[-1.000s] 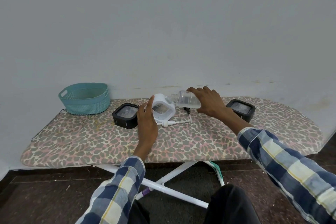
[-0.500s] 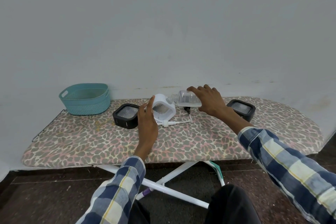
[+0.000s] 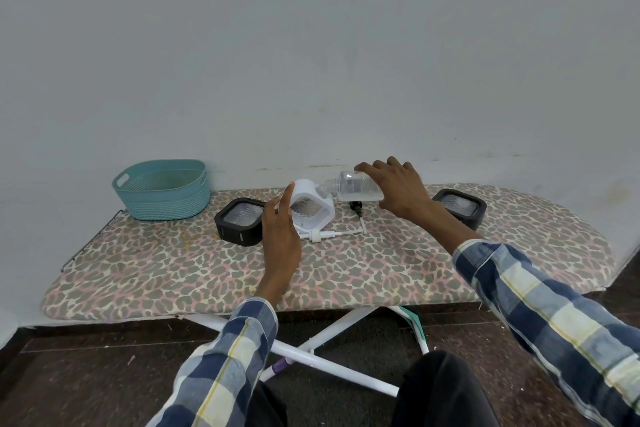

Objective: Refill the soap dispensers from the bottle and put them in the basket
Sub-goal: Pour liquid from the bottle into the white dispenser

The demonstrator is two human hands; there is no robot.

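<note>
Your left hand (image 3: 280, 239) steadies the tilted white dispenser (image 3: 311, 210), fingers around its side. Your right hand (image 3: 398, 189) grasps the clear bottle (image 3: 353, 185), tipped sideways, mouth at the dispenser's top.

left hand (image 3: 281, 239): fingers curled, gripping | right hand (image 3: 398, 191): palm down, fingers clasped
</note>
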